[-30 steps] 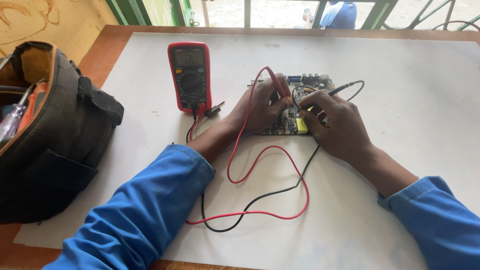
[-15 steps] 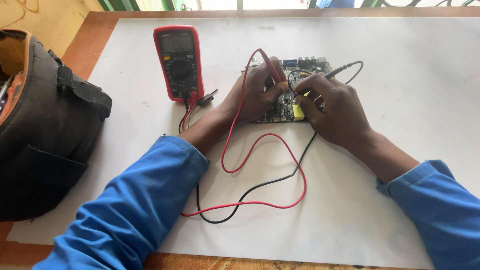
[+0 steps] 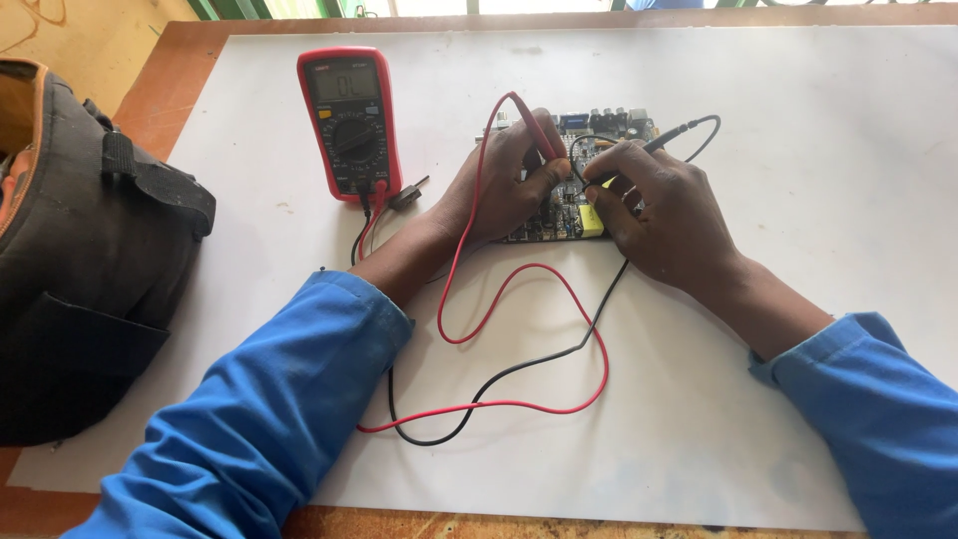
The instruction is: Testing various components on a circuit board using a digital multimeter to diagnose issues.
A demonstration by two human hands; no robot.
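Left hand (image 3: 504, 185) pinching the red probe (image 3: 534, 130), right hand (image 3: 664, 210) gripping the black probe (image 3: 667, 138) — both tips down on the circuit board (image 3: 579, 215) mid-sheet; best held steady, upright, off neighbouring contacts — then a glance at the multimeter (image 3: 349, 120).

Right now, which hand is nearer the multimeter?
Left. The left hand rests on the circuit board just right of the multimeter; the right hand is farther right, beyond the left.

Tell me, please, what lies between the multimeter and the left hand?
In the head view, a small dark plug lies on the white sheet between the multimeter and the left hand.
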